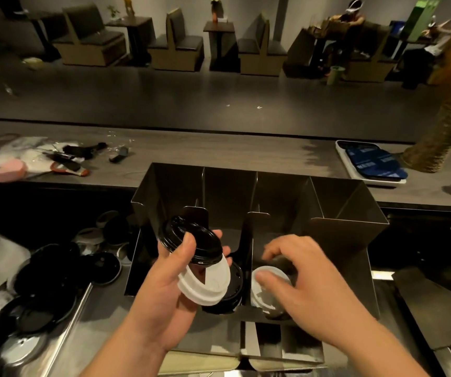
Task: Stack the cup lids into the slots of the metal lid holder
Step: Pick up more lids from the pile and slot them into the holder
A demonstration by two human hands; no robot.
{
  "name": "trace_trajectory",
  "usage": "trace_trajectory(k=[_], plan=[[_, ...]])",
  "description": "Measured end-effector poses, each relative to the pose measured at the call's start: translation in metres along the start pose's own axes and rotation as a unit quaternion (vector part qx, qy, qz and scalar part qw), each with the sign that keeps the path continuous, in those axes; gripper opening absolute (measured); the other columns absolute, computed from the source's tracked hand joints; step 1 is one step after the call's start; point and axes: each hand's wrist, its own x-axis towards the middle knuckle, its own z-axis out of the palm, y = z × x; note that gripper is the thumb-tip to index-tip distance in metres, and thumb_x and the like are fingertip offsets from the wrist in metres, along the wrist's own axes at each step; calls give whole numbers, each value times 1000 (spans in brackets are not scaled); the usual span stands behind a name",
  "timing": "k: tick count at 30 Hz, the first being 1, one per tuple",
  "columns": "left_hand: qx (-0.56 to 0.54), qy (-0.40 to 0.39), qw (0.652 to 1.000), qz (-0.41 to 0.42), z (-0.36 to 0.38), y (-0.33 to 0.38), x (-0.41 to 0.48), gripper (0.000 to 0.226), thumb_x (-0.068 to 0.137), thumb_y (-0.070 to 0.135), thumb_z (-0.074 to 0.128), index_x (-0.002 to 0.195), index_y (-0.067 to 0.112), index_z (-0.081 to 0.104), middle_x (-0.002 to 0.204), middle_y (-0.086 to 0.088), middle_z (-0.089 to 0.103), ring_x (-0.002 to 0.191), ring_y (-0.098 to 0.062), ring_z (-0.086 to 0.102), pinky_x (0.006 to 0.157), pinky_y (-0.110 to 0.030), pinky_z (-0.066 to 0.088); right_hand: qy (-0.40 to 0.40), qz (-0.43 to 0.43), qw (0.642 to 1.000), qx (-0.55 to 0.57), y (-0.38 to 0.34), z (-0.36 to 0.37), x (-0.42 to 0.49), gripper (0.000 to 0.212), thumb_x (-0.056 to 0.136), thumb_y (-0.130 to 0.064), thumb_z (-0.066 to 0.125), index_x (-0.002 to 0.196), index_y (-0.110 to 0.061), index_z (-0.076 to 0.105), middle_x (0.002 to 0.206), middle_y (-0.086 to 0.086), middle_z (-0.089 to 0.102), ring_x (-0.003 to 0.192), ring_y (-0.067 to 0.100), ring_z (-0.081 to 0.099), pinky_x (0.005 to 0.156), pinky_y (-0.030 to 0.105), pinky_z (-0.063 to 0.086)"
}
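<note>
– Black lid [191,240] and white lid [208,287], both in the left hand [162,289]. Thumb across the front, fingers [226,252] curled behind. Clenched on the pair, agreed?

– Agreed. They're tilted and overlapping, black above and white below. My guess is it's a reserve held over the holder so the other hand can take from it.

– Right hand [308,281]?

– Fingers [274,250] arch downward, thumb on the rim of a second white lid [270,281]. It's blurry, but it reads as grasping that lid low inside a slot. Probably seating it flat.

– Which slot?

– The one just right of the central divider [249,240] in the metal lid holder [349,232]. A black stack [232,293] sits in the slot just left of that divider, under the left hand.

– So it's sorted by colour?

– Looks that way: black on one side of the divider, white on the other. That would explain holding one of each.

– Anything else?

– The outer slots, as far as they show, look bare. Loose lids [45,278], mostly black, are heaped on the steel counter [102,322] to the left, well apart from both hands.

– Progress?

– Early, I'd say. There are few lids in the holder and a big heap is waiting.

– Risk?

– The tilted pair could slip from the thumb.
</note>
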Motion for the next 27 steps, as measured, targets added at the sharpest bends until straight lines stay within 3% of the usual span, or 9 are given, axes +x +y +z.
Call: trace_trajectory(k=[2,4,7,9,13,16,20,23,27], plan=[[13,-6,999,36,6,-5,-2,116,35,56,97,139,42,48,121,-15,70,108,-36,69,79,-46,61,-71,40,978,194,-25,1,-5,32,69,-55,70,97,-46,57,109,-31,53,102,-9,53,84,15,46],[23,-12,998,61,15,-11,-4,107,33,56,97,130,52,52,118,-13,71,107,-33,70,72,-43,61,-78,48,957,274,-35,15,-10,42,60,-52,80,95,-44,57,110,-28,55,93,-3,60,76,19,53],[31,-19,996,84,22,-18,-7,106,33,57,96,129,50,52,120,-8,70,112,-25,68,71,-35,60,-18,59,944,323,-33,31,-13,47,57,-43,90,91,-41,57,107,-24,59,89,9,60,77,24,57],[35,-35,996,72,22,-21,-8,109,34,56,96,132,46,50,122,-6,70,113,-23,68,71,-35,60,-26,61,934,351,-26,30,-13,47,58,-36,92,89,-38,56,111,-24,62,83,13,61,74,30,58],[25,-65,997,36,18,-26,-8,116,41,53,97,141,24,47,128,-14,67,119,-32,64,92,-52,56,-46,45,941,334,-18,22,-16,53,54,-41,89,93,-37,52,106,-14,65,87,14,62,74,32,56],[-21,-20,996,80,15,-23,-4,105,40,49,98,133,25,55,124,-15,68,117,-35,64,97,-55,51,-40,44,969,240,-11,13,-17,53,60,-42,85,97,-40,47,110,-19,58,99,4,57,79,26,52],[-11,35,987,158,-10,1,2,107,32,41,101,130,30,57,119,-7,71,114,-29,67,86,-37,58,23,32,999,22,12,11,-12,55,63,-50,80,99,-45,38,110,-29,39,99,2,50,80,24,52],[-21,16,986,162,-32,9,0,122,28,31,103,138,36,50,120,-7,72,114,-32,67,84,-36,59,56,8,993,-107,19,13,-7,53,68,-53,75,102,-45,36,110,-25,35,104,3,45,91,23,40],[-15,-24,988,154,-42,3,-3,105,36,21,102,129,38,56,131,-11,65,120,-40,61,95,-55,52,-57,35,949,-310,22,21,3,58,81,-51,67,130,-38,39,126,-14,43,121,11,45,113,45,15]])
